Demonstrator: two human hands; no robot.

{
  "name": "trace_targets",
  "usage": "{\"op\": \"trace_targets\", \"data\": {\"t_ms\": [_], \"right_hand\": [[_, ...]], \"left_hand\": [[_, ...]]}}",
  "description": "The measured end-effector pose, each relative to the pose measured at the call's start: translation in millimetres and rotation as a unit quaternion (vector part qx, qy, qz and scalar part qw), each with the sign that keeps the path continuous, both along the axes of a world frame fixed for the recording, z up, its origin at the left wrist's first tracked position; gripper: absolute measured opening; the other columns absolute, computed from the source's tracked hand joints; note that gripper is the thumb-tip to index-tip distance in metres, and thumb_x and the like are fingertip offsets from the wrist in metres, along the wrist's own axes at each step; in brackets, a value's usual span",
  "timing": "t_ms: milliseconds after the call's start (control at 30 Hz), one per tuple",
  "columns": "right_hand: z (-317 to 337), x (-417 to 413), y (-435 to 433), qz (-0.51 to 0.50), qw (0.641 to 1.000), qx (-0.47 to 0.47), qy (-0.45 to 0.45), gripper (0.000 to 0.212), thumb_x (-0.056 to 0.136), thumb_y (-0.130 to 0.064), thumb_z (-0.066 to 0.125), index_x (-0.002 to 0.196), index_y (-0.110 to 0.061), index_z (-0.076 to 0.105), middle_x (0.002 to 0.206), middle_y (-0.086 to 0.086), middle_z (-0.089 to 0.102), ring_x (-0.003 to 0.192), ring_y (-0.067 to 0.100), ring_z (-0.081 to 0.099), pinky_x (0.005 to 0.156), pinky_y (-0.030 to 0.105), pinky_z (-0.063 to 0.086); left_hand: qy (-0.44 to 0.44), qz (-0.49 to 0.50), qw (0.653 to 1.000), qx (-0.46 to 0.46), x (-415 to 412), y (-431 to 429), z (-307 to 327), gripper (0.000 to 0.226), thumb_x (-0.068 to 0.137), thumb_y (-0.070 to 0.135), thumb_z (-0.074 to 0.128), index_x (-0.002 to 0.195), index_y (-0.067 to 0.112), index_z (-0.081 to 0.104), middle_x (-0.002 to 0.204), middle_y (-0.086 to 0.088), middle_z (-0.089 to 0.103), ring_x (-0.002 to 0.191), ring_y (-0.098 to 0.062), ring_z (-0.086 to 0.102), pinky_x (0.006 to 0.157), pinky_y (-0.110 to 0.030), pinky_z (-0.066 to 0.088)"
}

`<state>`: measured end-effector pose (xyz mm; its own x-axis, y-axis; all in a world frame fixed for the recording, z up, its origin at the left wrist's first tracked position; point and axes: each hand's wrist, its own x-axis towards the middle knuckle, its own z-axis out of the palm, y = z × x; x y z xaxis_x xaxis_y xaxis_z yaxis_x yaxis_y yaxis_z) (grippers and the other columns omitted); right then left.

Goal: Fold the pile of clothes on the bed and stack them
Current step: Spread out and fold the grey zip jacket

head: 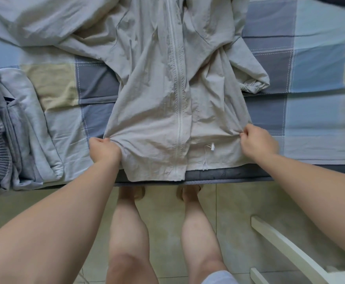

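Head cam has the zip-up jacket (167, 95) lying front-up on the bed (311, 58), hem hanging over the edge. Left hand (104, 149) and right hand (256, 141) each pinch a hem corner. I'd tug evenly to flatten wrinkles, then fold the sleeves in.

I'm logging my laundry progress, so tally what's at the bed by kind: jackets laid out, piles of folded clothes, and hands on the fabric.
Spread-out jacket: 1
Pile of folded clothes: 1, pieces inside too bunched to count
Hands gripping the jacket near its lower edge: 2, left hand and right hand
Total: 4
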<state>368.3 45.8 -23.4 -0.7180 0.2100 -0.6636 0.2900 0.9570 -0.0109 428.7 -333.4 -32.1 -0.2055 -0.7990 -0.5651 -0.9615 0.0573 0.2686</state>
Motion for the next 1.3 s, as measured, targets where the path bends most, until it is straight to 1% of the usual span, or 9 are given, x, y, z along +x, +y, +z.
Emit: {"op": "trace_targets", "data": {"t_ms": [367, 567, 700, 833, 933, 1067, 1100, 1200, 1300], "right_hand": [[21, -5, 13, 0.077, 0.997, -0.021, 0.014, 0.026, 0.102, -0.034, 0.049, 0.085, -0.018, 0.06, 0.097, 0.011, 0.067, 0.098, 0.036, 0.059, 0.066, 0.037, 0.04], [51, -10, 17, 0.138, 0.989, -0.039, 0.034, 0.03, 0.103, -0.036, 0.045, 0.077, -0.022, 0.049, 0.083, 0.002, 0.06, 0.089, 0.036, 0.058, 0.061, 0.036, 0.034], [70, -19, 27, 0.119, 0.991, -0.052, 0.03, 0.031, 0.103, -0.034, 0.047, 0.076, -0.02, 0.05, 0.076, -0.001, 0.053, 0.082, 0.032, 0.051, 0.058, 0.035, 0.031], [68, -23, 49, 0.105, 0.994, 0.001, 0.021, 0.027, 0.102, -0.03, 0.043, 0.08, -0.017, 0.052, 0.079, 0.005, 0.055, 0.077, 0.032, 0.047, 0.057, 0.035, 0.033], [57, -28, 73, 0.055, 0.996, 0.075, -0.005, 0.024, 0.099, -0.027, 0.041, 0.082, -0.014, 0.054, 0.094, 0.016, 0.064, 0.085, 0.037, 0.056, 0.065, 0.036, 0.04], [49, -38, 100, -0.04, 0.985, 0.156, -0.065, 0.021, 0.094, -0.022, 0.046, 0.098, -0.01, 0.063, 0.111, 0.022, 0.064, 0.094, 0.04, 0.057, 0.076, 0.037, 0.04], [46, -38, 103, -0.057, 0.984, 0.154, -0.069, 0.023, 0.094, -0.022, 0.047, 0.101, -0.009, 0.065, 0.112, 0.023, 0.064, 0.092, 0.039, 0.056, 0.077, 0.038, 0.041], [33, -32, 94, -0.131, 0.988, 0.053, -0.059, 0.029, 0.098, -0.025, 0.054, 0.115, -0.004, 0.061, 0.123, 0.023, 0.062, 0.107, 0.041, 0.057, 0.083, 0.039, 0.041], [25, -24, 69, -0.31, 0.942, -0.119, -0.048, 0.073, 0.092, -0.038, 0.071, 0.147, -0.008, 0.033, 0.144, 0.014, 0.047, 0.13, 0.034, 0.048, 0.103, 0.042, 0.039]], "left_hand": [[0.016, 0.024, 1.0, -0.007, 0, 1, -1, 0.012, 0.105, 0.024, 0.043, 0.098, 0.014, 0.041, 0.101, -0.007, 0.052, 0.091, -0.027, 0.047, 0.08, -0.031, 0.033], [0.033, 0.007, 0.999, -0.005, 2, -2, 21, 0.014, 0.105, 0.024, 0.045, 0.093, 0.015, 0.044, 0.099, -0.006, 0.052, 0.09, -0.026, 0.047, 0.079, -0.032, 0.036], [0.053, 0.036, 0.998, -0.001, -3, -5, 37, 0.03, 0.103, 0.026, 0.045, 0.075, 0.024, 0.035, 0.091, -0.004, 0.053, 0.09, -0.029, 0.052, 0.085, -0.038, 0.047], [0.092, 0.142, 0.986, 0.001, -8, -12, 42, 0.02, 0.102, 0.025, 0.044, 0.082, 0.022, 0.04, 0.101, -0.007, 0.054, 0.09, -0.026, 0.051, 0.092, -0.042, 0.05], [0.123, 0.224, 0.967, -0.007, -11, -24, 38, 0.017, 0.103, 0.022, 0.041, 0.086, 0.02, 0.04, 0.103, -0.008, 0.049, 0.091, -0.023, 0.047, 0.087, -0.039, 0.047], [-0.012, 0.168, 0.981, -0.092, -11, -49, 26, 0.029, 0.097, 0.032, 0.044, 0.069, 0.028, 0.04, 0.081, 0.007, 0.054, 0.085, -0.019, 0.046, 0.082, -0.026, 0.042], [-0.022, 0.13, 0.986, -0.105, -8, -52, 20, 0.026, 0.097, 0.031, 0.043, 0.071, 0.027, 0.039, 0.088, 0.003, 0.059, 0.09, -0.023, 0.051, 0.084, -0.029, 0.042], [0.014, 0.049, 0.998, -0.02, 0, -38, 18, 0.018, 0.101, 0.039, 0.047, 0.096, 0.023, 0.041, 0.118, -0.012, 0.056, 0.112, -0.03, 0.054, 0.092, -0.037, 0.038], [0.007, 0.041, 0.992, 0.116, 15, -28, 10, 0.075, 0.084, 0.062, 0.068, 0.134, 0.01, 0.043, 0.135, -0.007, 0.051, 0.123, -0.026, 0.052, 0.103, -0.037, 0.041]]}}
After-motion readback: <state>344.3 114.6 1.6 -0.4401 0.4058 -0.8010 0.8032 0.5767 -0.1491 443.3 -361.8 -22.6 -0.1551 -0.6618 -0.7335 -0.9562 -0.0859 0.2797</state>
